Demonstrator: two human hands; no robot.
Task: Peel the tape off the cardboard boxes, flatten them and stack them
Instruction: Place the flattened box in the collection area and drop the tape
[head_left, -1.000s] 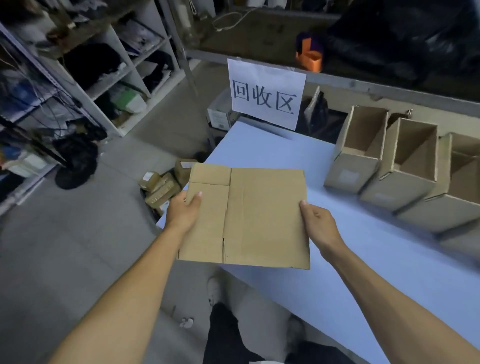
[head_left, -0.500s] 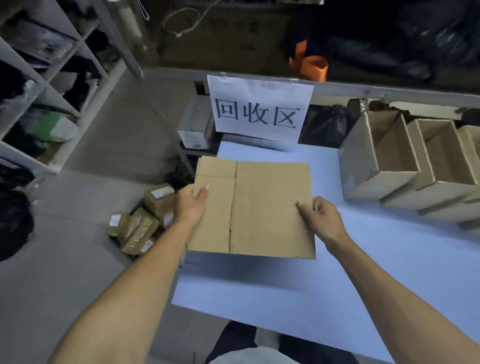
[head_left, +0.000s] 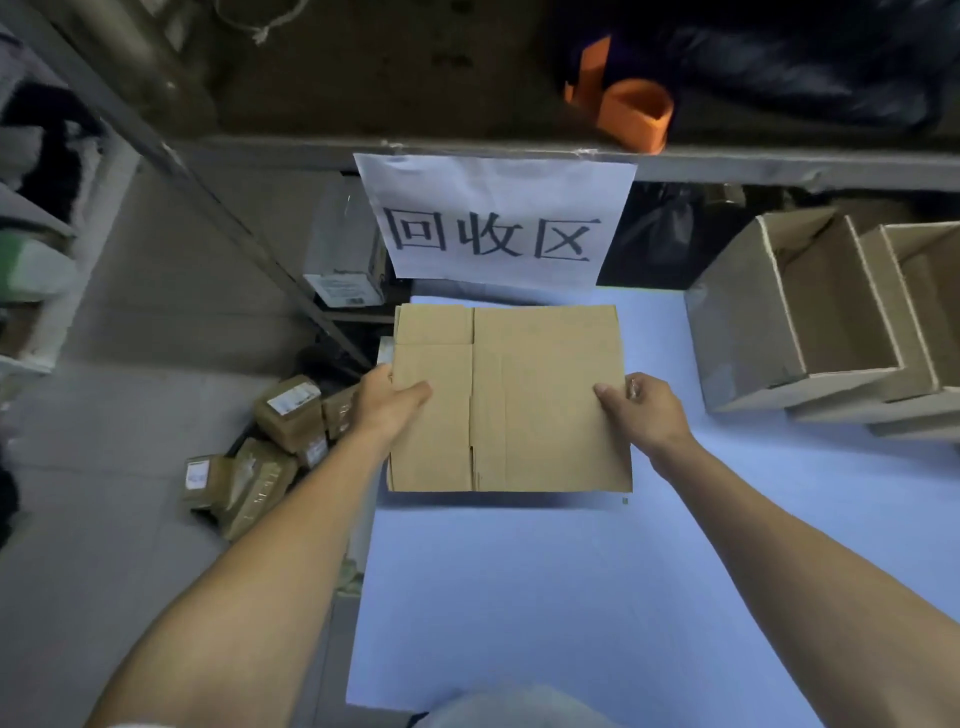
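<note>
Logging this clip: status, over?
Left hand and right hand pinch flattened box by its sides. Over blue table. Open boxes right, path unobstructed.

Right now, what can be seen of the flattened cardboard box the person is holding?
The flattened cardboard box is plain brown corrugated board, collapsed into one flat rectangular sheet with a vertical fold and slit left of centre and a flap seam near its top left. It lies roughly level, over the far left corner of the pale blue table. The left hand grips its left edge and the right hand its right edge, thumbs on top. No tape shows.
</note>
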